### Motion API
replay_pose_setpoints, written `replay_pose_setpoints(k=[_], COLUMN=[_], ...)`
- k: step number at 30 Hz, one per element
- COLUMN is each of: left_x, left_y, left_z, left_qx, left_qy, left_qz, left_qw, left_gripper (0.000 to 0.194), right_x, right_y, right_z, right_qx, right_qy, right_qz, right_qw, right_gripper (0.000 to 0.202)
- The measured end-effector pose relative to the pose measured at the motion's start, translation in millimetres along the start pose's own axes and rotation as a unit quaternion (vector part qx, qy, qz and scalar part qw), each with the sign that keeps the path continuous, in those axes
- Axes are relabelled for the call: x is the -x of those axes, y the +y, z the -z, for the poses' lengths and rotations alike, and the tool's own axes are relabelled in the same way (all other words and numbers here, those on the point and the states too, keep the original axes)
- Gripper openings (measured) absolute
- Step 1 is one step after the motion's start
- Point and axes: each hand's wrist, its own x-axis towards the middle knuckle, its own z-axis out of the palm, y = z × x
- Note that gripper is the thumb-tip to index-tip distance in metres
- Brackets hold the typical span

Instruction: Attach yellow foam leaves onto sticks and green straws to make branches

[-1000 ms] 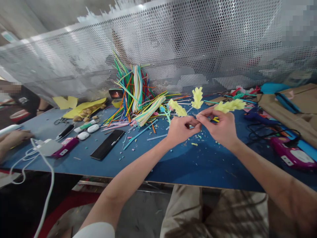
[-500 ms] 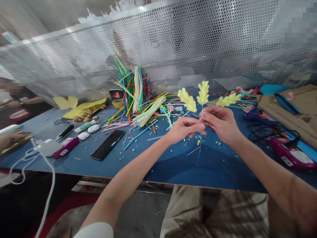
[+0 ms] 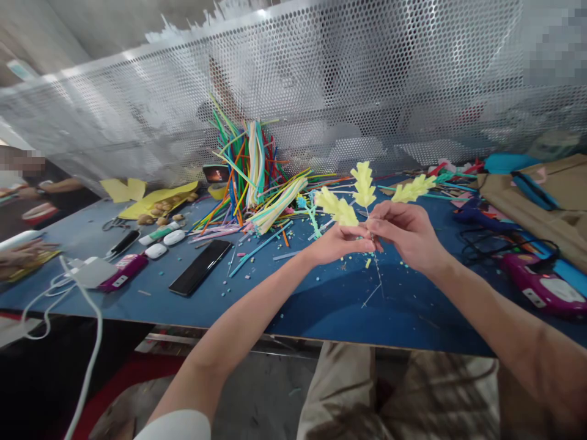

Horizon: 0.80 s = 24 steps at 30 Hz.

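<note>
Both my hands meet above the blue table around a thin twisted wire stem [image 3: 376, 267] that carries three fuzzy yellow pipe-cleaner leaves [image 3: 364, 184]. My left hand [image 3: 340, 243] has its fingers closed on the stem from the left, just under the lowest leaf. From the right, my right hand [image 3: 400, 232] pinches the same stem between thumb and forefinger. One yellow leaf [image 3: 414, 188] leans out to the right behind my right hand. Below my fingers the bare wire hangs down and forks near its end. My fingers hide the joint of the leaves.
A tall bundle of coloured pipe cleaners [image 3: 254, 165] stands at the back. A black phone [image 3: 200, 267] lies left of my arm. A purple glue gun or similar device [image 3: 541, 281] and brown paper [image 3: 527, 189] are at the right. A co-worker's hand [image 3: 27, 253] rests far left.
The yellow leaves have shifted left and slightly down as the stem tilted. The forked wire end now shows lower, under my hands. The reddish-orange tool part by my right hand no longer shows.
</note>
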Motion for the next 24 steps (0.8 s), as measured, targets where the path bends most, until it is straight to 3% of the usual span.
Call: replay_pose_setpoints(k=[6,10,14,19,24], left_x=[-1.2,-2.4,-2.8,-2.4,-0.8], left_y=[-7.2,-6.2,-0.8,4.4,9.2], left_z=[1.0,-1.8,-3.5,-5.7,-9.0], left_qx=[-0.036,-0.028,-0.085,-0.217,-0.370], left_qy=[0.033,0.066,0.102,0.153,0.184], left_qz=[-0.038,-0.076,-0.075,-0.057,-0.080], left_qw=[0.998,0.994,0.988,0.962,0.907], left_gripper=[0.029,0.024,0.026,0.029,0.028], right_x=[0.0,-1.3,-1.6,-1.2,-0.4], right_y=[-4.2,-10.1,-11.1,-2.6,13.0], right_z=[0.8,1.2,2.5,4.3,3.2], right_qx=[0.035,0.131,0.250,0.338,0.494], right_qy=[-0.003,0.039,0.101,0.133,0.157], right_qz=[0.012,0.051,0.095,0.110,0.136], right_qw=[0.999,0.989,0.958,0.925,0.845], right_gripper=[0.016,0.015,0.010,0.012,0.019])
